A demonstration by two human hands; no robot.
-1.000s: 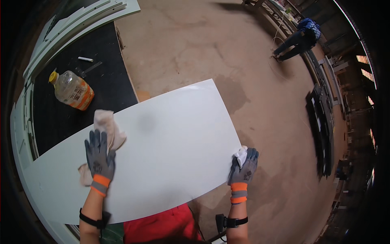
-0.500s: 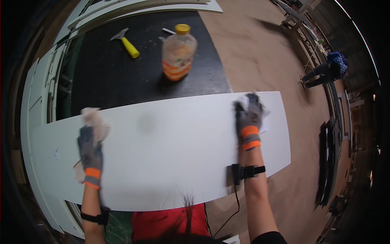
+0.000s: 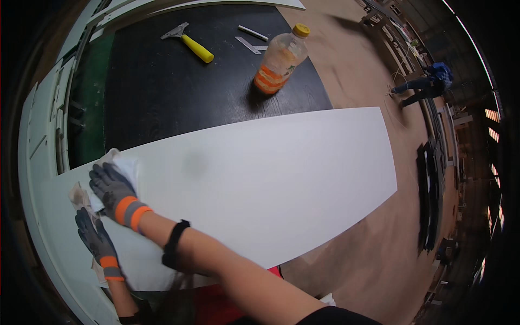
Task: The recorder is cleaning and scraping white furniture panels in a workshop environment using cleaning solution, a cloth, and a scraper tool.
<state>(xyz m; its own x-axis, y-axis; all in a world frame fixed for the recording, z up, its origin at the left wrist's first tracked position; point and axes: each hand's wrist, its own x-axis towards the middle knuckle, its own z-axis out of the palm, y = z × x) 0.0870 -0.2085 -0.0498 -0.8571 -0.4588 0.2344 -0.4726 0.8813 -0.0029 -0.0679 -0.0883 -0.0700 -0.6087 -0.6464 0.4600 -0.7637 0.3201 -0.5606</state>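
Observation:
A long white panel (image 3: 260,179) lies in front of me. At its left part my right hand (image 3: 112,189), in a grey glove with an orange cuff, presses flat on a white cloth (image 3: 128,168); its fingers are stretched out. Just nearer and to the left is my left hand (image 3: 96,238), gloved alike, with fingers extended. It rests against a beige rag (image 3: 79,196) that shows beyond its fingertips and beside its wrist. My right forearm crosses over the panel's near side.
Beyond the panel is a black board (image 3: 162,81) with a yellow-handled scraper (image 3: 196,49), a white stick (image 3: 253,33), a small metal square (image 3: 249,45) and a yellow-capped plastic bottle (image 3: 280,62). White panels (image 3: 40,135) stand at left. A person (image 3: 425,84) bends over at far right.
My right hand has swept with the white cloth from the panel's right end to its left part. My left hand has shifted slightly left and nearer. The view has turned somewhat.

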